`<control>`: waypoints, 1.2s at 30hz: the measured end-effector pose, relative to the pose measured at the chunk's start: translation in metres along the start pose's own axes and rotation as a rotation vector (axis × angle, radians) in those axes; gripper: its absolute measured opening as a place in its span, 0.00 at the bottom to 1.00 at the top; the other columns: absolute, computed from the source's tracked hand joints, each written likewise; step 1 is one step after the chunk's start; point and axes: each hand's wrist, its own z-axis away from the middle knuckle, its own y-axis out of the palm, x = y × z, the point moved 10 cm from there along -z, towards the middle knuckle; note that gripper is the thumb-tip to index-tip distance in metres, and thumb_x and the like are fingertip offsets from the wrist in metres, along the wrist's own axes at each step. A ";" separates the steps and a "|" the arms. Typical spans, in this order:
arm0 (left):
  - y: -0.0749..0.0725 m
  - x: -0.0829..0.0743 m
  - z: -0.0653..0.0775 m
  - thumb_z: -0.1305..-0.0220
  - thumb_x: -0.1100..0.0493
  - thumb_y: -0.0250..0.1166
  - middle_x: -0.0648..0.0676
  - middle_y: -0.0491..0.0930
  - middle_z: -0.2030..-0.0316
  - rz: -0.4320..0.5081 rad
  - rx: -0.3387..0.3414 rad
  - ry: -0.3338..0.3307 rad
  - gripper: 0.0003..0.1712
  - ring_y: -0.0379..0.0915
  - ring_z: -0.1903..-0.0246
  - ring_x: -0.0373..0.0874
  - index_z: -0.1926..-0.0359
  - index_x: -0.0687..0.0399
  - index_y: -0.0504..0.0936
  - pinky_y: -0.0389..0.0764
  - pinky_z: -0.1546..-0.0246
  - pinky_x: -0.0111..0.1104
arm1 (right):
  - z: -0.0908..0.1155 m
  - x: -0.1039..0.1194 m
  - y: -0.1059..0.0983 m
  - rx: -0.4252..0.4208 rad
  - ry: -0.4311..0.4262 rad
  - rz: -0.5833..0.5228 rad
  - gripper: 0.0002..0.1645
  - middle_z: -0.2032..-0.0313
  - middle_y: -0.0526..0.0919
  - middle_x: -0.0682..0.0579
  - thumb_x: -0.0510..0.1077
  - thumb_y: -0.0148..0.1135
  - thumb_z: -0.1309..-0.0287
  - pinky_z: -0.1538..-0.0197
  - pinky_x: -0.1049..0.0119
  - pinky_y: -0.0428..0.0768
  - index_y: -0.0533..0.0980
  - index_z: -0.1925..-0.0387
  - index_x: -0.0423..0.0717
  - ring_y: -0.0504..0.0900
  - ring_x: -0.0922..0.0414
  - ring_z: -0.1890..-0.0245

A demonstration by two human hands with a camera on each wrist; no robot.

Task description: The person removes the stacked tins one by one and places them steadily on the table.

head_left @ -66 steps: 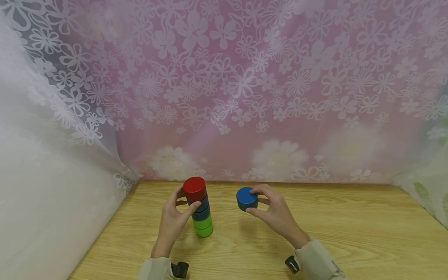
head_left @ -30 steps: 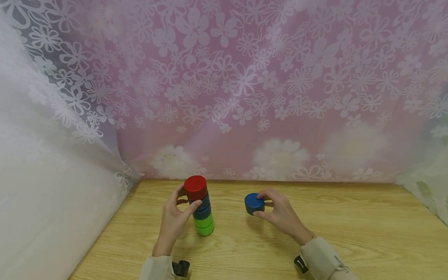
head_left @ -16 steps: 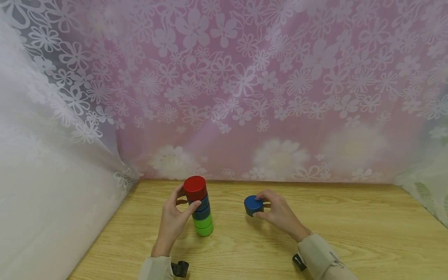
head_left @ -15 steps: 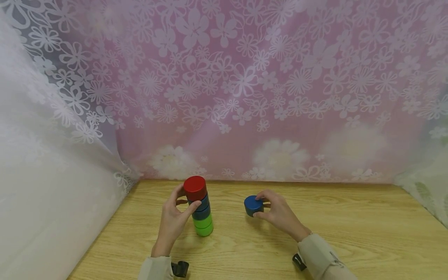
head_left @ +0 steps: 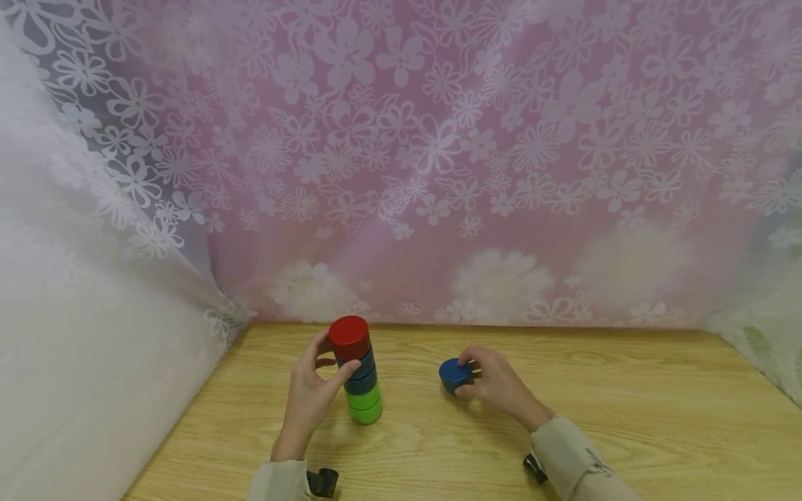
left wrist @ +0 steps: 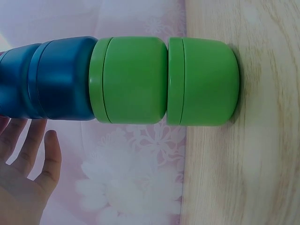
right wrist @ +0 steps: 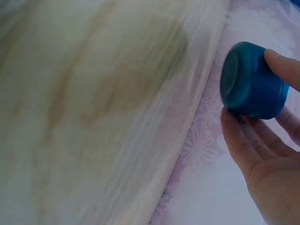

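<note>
In the head view my left hand (head_left: 310, 393) grips the upper part of an upright stack of round lidded tins, its thumb across a blue tin (head_left: 361, 381). A red tin (head_left: 349, 337) tops the stack, two blue ones follow, and two green tins (left wrist: 204, 82) are at the bottom, the lowest on the table. To the right, my right hand (head_left: 501, 386) pinches a separate blue tin (head_left: 455, 376) between thumb and fingers. The right wrist view shows this blue tin (right wrist: 258, 82) with its underside turned to the tabletop, a gap between them.
The wooden table (head_left: 626, 403) carries the stack. A pink floral curtain (head_left: 438, 174) hangs along its back edge, and a whitish sheet (head_left: 94, 313) drapes down the left side. Black wrist mounts (head_left: 322, 481) sit by both sleeves.
My right hand has moved the single blue tin rightward, away from the stack, and lowered it toward the table; the tin now leans slightly. My left hand and the stack stay put.
</note>
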 end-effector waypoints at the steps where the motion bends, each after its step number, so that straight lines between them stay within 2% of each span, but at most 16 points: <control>1: 0.000 0.000 0.000 0.42 0.67 0.76 0.55 0.83 0.49 0.001 -0.001 -0.001 0.33 0.78 0.51 0.49 0.36 0.62 0.75 0.83 0.56 0.43 | 0.000 -0.001 0.001 0.009 0.004 0.008 0.21 0.55 0.82 0.42 0.32 0.79 0.53 0.54 0.50 0.85 0.77 0.58 0.38 0.84 0.41 0.55; 8: -0.001 0.000 0.000 0.42 0.67 0.76 0.55 0.83 0.49 0.006 0.000 0.001 0.33 0.78 0.51 0.49 0.36 0.61 0.75 0.83 0.56 0.46 | 0.000 -0.007 0.010 0.071 0.051 0.027 0.22 0.55 0.83 0.41 0.31 0.81 0.56 0.55 0.49 0.85 0.77 0.60 0.39 0.84 0.41 0.56; 15: -0.001 0.001 0.000 0.42 0.67 0.76 0.54 0.83 0.49 0.002 -0.001 -0.005 0.33 0.78 0.51 0.48 0.36 0.61 0.75 0.83 0.56 0.43 | 0.001 -0.007 0.014 0.105 0.053 0.043 0.21 0.54 0.83 0.39 0.29 0.79 0.55 0.55 0.49 0.85 0.77 0.61 0.39 0.84 0.43 0.57; 19: 0.000 0.000 0.000 0.42 0.67 0.76 0.55 0.83 0.49 0.001 -0.007 -0.003 0.33 0.78 0.51 0.49 0.36 0.62 0.76 0.83 0.56 0.43 | 0.003 -0.007 0.011 0.106 0.092 0.034 0.21 0.52 0.82 0.40 0.29 0.79 0.55 0.53 0.47 0.84 0.78 0.59 0.39 0.84 0.42 0.55; 24: 0.001 0.000 0.000 0.42 0.67 0.76 0.55 0.83 0.49 0.010 -0.006 -0.014 0.33 0.78 0.51 0.49 0.36 0.62 0.75 0.82 0.55 0.45 | 0.005 -0.006 -0.002 0.078 0.143 -0.033 0.22 0.49 0.81 0.40 0.30 0.76 0.50 0.49 0.44 0.82 0.78 0.52 0.39 0.81 0.39 0.49; 31: 0.002 0.001 0.000 0.41 0.68 0.75 0.55 0.83 0.49 0.012 0.000 -0.007 0.32 0.78 0.51 0.49 0.36 0.62 0.75 0.82 0.56 0.48 | 0.001 0.008 -0.015 0.020 0.042 -0.070 0.22 0.46 0.79 0.34 0.32 0.73 0.45 0.47 0.42 0.81 0.77 0.48 0.36 0.80 0.36 0.48; 36: 0.002 0.002 0.001 0.42 0.68 0.75 0.55 0.83 0.48 0.020 0.017 -0.001 0.34 0.78 0.51 0.49 0.35 0.61 0.75 0.82 0.56 0.47 | 0.000 0.014 -0.019 -0.005 0.009 -0.075 0.23 0.46 0.80 0.35 0.33 0.73 0.43 0.47 0.44 0.81 0.77 0.46 0.36 0.81 0.37 0.49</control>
